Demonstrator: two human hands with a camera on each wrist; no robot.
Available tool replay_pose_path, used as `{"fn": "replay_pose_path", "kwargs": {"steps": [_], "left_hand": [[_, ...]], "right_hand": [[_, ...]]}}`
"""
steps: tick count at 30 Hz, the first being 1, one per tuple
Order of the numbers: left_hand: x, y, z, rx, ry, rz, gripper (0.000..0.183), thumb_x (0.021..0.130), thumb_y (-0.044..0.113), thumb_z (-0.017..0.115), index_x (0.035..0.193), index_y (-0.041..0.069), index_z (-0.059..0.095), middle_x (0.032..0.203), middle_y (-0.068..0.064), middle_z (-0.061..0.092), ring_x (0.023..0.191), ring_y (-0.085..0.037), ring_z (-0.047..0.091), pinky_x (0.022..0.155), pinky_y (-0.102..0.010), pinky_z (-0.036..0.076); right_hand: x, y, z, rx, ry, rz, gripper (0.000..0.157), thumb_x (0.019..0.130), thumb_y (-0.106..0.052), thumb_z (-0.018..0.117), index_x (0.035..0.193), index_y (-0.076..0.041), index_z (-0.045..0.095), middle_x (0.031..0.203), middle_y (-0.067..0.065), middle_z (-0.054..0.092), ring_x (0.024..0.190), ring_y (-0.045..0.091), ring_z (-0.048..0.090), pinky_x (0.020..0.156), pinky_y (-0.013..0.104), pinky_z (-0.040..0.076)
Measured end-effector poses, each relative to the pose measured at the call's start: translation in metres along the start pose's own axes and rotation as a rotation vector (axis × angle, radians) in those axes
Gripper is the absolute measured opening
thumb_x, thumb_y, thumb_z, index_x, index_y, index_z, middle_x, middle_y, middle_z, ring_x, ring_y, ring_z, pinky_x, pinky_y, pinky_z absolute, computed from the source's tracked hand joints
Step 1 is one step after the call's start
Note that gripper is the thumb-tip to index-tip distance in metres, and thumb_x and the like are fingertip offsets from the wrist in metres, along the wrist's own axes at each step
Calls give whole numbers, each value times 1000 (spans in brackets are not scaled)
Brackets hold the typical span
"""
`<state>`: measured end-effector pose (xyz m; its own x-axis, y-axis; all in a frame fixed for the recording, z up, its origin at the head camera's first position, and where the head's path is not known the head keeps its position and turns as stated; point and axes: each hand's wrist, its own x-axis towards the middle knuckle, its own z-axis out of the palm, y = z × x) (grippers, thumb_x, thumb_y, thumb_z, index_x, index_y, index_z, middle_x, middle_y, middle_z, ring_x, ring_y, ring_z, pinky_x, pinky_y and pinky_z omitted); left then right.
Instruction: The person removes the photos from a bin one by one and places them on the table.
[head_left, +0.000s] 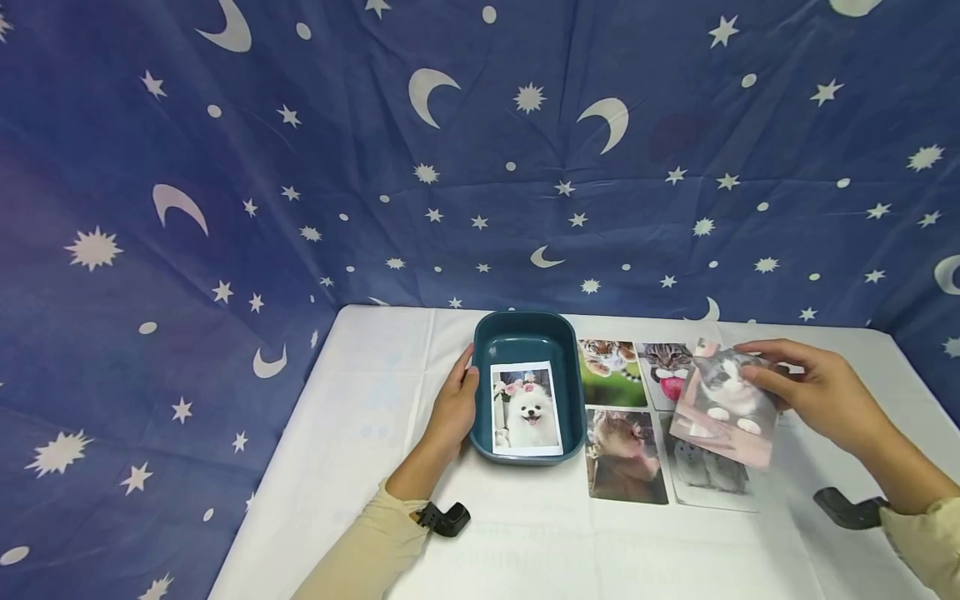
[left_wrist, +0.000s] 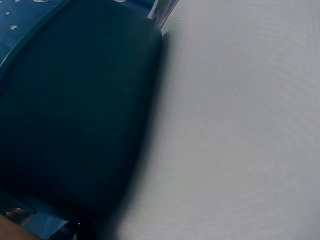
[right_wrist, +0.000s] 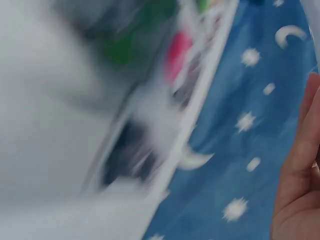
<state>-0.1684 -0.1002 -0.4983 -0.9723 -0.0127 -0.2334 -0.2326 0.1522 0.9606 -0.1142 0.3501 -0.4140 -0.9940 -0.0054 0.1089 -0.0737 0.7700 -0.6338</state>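
Note:
My left hand point(head_left: 455, 406) holds the left side of a dark teal plastic bin point(head_left: 527, 327), thumb by the rim. Inside the bin lies a white-bordered photo card of a fluffy white dog point(head_left: 531, 417). In the left wrist view the outside of the bin point(left_wrist: 75, 105) fills the left half. My right hand point(head_left: 821, 392) pinches a photo card of a grey-and-white cat point(head_left: 731, 404) between thumb and fingers, tilted above the other cards. Fingers of the right hand point(right_wrist: 300, 170) show at the right edge of the right wrist view, where the cards are blurred.
Right of the bin lie a tiger photo card point(head_left: 611, 375), a tabby cat card point(head_left: 670, 362) with something red, a glare-covered brownish card point(head_left: 626, 458) and a card of grey animals point(head_left: 708, 471), partly covered. A blue star-patterned cloth point(head_left: 510, 208) hangs behind the white table point(head_left: 525, 533).

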Motion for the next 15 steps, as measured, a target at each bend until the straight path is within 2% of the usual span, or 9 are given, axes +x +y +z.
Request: {"fn": "replay_pose_path", "kwargs": {"steps": [5, 7, 11, 15], "left_hand": [[-2, 1, 0, 0, 0, -4, 47, 111, 37, 42, 158, 42, 36, 166, 0, 35, 156, -27, 26, 126, -54, 20], [-2, 1, 0, -3, -2, 0, 47, 111, 37, 42, 158, 42, 36, 166, 0, 34, 156, -26, 26, 127, -54, 20], [-1, 1, 0, -7, -1, -4, 48, 111, 36, 42, 159, 39, 35, 166, 0, 34, 156, -26, 26, 127, -53, 20], [0, -1, 0, 1, 4, -1, 48, 111, 35, 42, 159, 38, 36, 166, -2, 36, 155, -28, 27, 126, -55, 21]], "right_hand": [[-17, 46, -15, -57, -27, 32, 40, 98, -26, 71, 132, -7, 65, 95, -23, 60, 69, 4, 62, 53, 30, 56], [-22, 61, -18, -66, -57, 56, 41, 98, -27, 72, 132, -6, 64, 95, -29, 57, 70, 4, 61, 53, 30, 55], [-30, 81, -20, -57, -129, 95, 43, 96, -30, 73, 130, -4, 66, 101, -44, 47, 75, 0, 58, 54, 30, 55], [-32, 95, -19, -29, -179, 104, 42, 96, -29, 74, 129, -3, 67, 104, -47, 45, 79, -2, 57, 57, 30, 55]]}}
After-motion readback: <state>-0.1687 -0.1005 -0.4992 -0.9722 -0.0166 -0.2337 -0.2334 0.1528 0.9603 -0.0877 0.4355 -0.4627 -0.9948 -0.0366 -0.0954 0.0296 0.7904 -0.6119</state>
